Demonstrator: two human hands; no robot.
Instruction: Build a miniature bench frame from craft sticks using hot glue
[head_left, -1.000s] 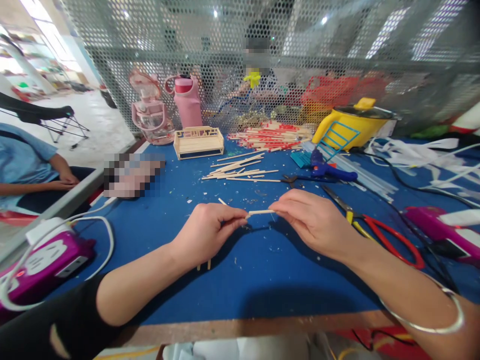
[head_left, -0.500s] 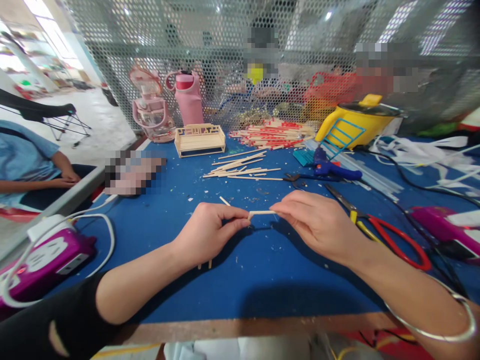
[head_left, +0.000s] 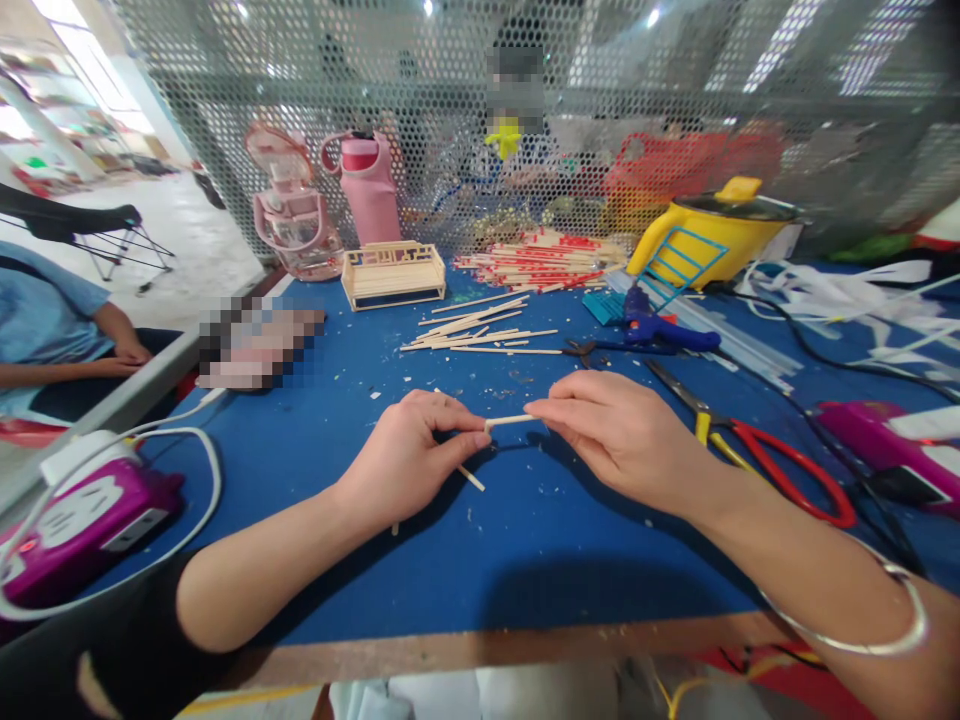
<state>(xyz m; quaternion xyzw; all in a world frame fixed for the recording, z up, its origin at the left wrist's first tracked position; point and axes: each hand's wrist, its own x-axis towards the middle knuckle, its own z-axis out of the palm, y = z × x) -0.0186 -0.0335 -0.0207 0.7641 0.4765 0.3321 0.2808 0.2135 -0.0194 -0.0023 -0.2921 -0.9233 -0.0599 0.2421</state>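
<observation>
I see the left hand [head_left: 409, 450] and the right hand [head_left: 622, 435] pinching opposite ends of a short, thin, pale wooden stick [head_left: 508, 421] over the blue counter [head_left: 555, 545], near loose, thin wooden sticks [head_left: 480, 325].

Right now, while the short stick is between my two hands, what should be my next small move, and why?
Perhaps the right hand should press the short stick gently toward the left hand: the stick spans the gap between them, and at its left end it seems to meet a small wooden piece.
</observation>
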